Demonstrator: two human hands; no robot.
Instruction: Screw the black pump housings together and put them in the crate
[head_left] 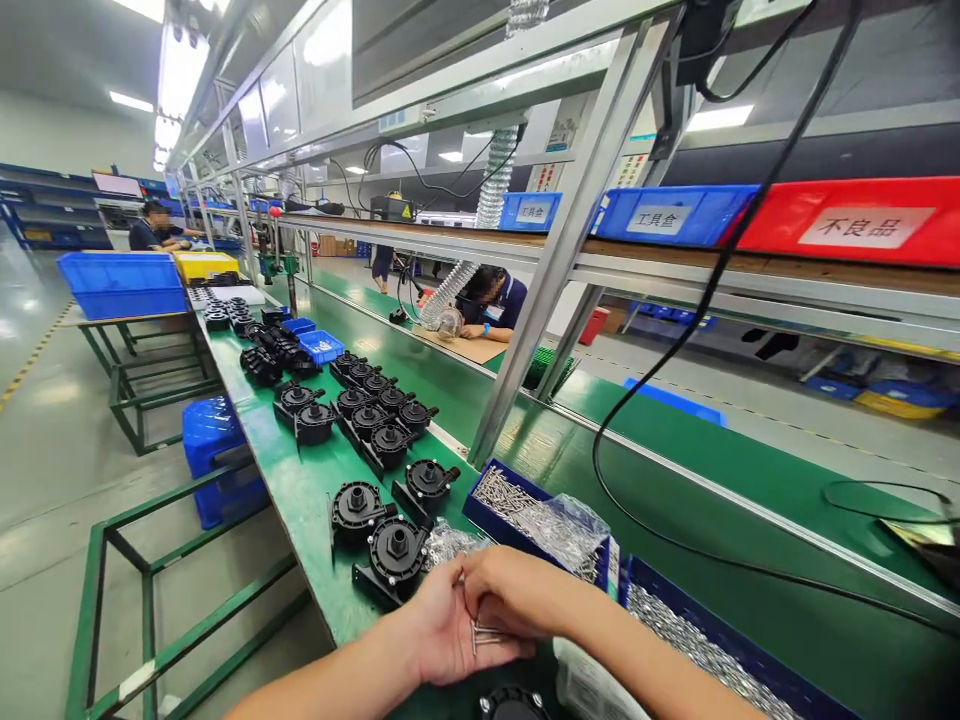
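Screws (487, 639) lie across the upturned left hand (439, 628), curled right hand (508, 588) above, grip unclear.

Bare hands (439, 630), uncovered wrists (571, 605), smooth bare forearms (337, 665)

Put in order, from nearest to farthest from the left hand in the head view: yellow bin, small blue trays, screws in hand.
1. Screws: lying on the left hand itself.
2. Small blue trays: farther up the bench, leftward.
3. Yellow bin: farthest, upper left.
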